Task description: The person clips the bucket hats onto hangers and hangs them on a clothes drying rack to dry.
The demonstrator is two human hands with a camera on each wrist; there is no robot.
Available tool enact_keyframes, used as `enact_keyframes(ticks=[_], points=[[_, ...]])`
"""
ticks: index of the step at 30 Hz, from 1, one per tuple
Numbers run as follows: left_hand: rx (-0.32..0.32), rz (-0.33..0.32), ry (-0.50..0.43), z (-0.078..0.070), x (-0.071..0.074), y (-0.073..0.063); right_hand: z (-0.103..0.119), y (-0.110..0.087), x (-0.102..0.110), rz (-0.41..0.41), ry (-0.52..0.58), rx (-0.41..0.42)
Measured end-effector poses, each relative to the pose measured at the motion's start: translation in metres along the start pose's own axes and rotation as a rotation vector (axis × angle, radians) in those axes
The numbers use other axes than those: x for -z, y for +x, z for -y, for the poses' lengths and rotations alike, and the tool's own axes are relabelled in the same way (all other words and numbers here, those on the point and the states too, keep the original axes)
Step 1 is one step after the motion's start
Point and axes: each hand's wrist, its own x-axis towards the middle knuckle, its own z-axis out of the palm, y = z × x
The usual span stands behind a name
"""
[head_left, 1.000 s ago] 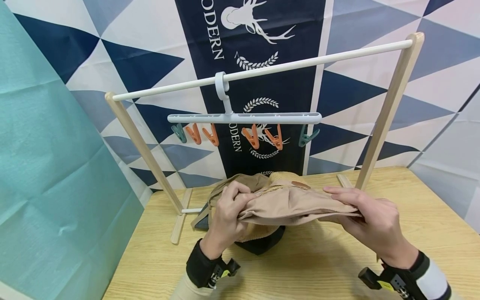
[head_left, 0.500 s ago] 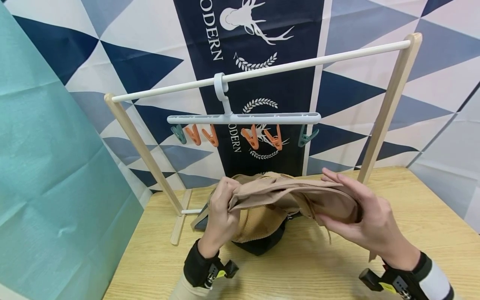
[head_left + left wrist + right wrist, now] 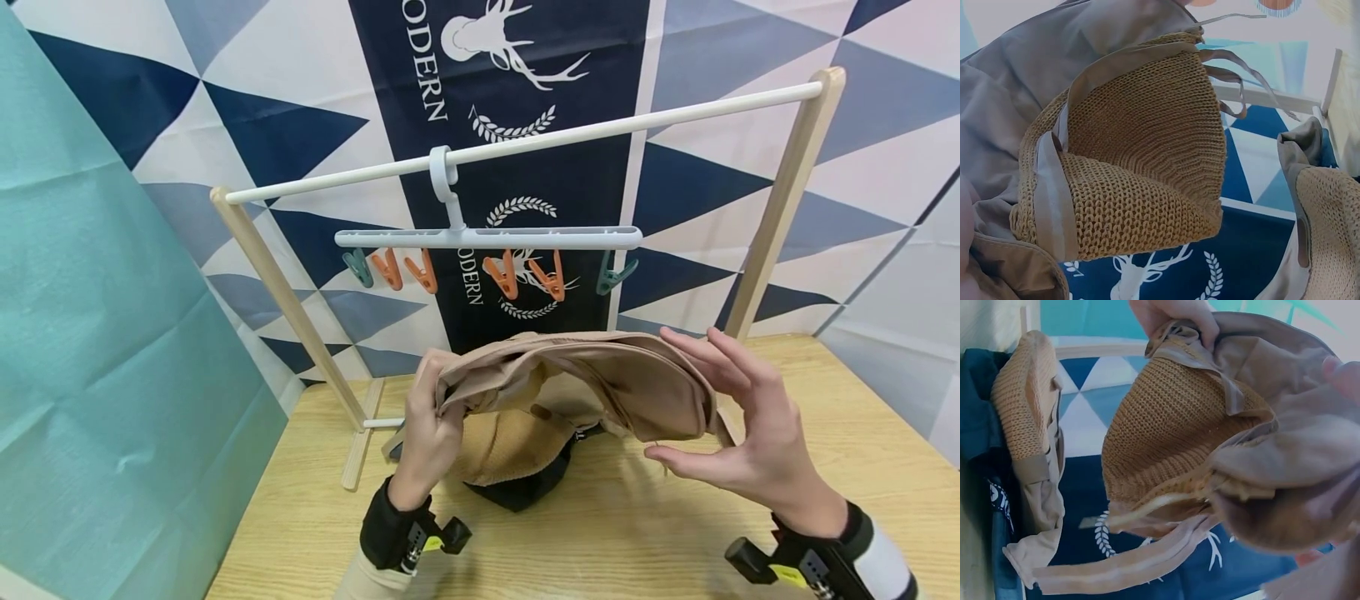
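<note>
A sun hat with a beige cloth brim (image 3: 660, 392) hangs above the table between both hands. Its woven straw crown (image 3: 1147, 119) shows its hollow inside in the left wrist view, with ribbon-like straps trailing. My left hand (image 3: 429, 433) grips the brim's left edge, thumb toward me. Around the right edge my right hand (image 3: 757, 417) is spread, fingers straight above and thumb below, with the cloth in the gap. Behind and below lies another woven hat (image 3: 1025, 400) with a beige band, next to dark cloth (image 3: 517, 487). The held brim partly hides that pile in the head view.
A wooden rack with a white rod (image 3: 637, 123) stands over the table (image 3: 600, 550). From it hangs a pale blue hanger (image 3: 487, 239) with several orange and teal clips (image 3: 504, 273). Its right post (image 3: 783, 208) rises just behind my right hand. Patterned cloth covers the wall.
The brim has tipped up and spread wider, so its underside shows. My left hand has shifted left with it. The right hand's fingers have loosened and spread apart.
</note>
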Motion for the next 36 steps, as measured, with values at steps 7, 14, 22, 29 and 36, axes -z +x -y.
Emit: enact_keyframes(ticks=[7,14,22,29,36], points=[[0.000,-0.031,-0.060,0.001,0.004,0.001,-0.002,-0.002,0.004,0.010,0.138,-0.074],[0.055,-0.035,-0.086,0.000,0.007,-0.001,-0.009,-0.006,0.004,0.016,0.228,-0.108],[0.050,-0.005,-0.141,-0.005,0.002,-0.001,-0.015,-0.017,0.003,0.047,0.143,-0.157],[0.004,0.057,-0.246,-0.008,-0.002,0.002,-0.014,-0.015,-0.003,0.032,0.244,-0.140],[-0.056,0.106,-0.317,-0.005,-0.002,0.003,-0.009,-0.015,-0.007,0.013,0.136,-0.077]])
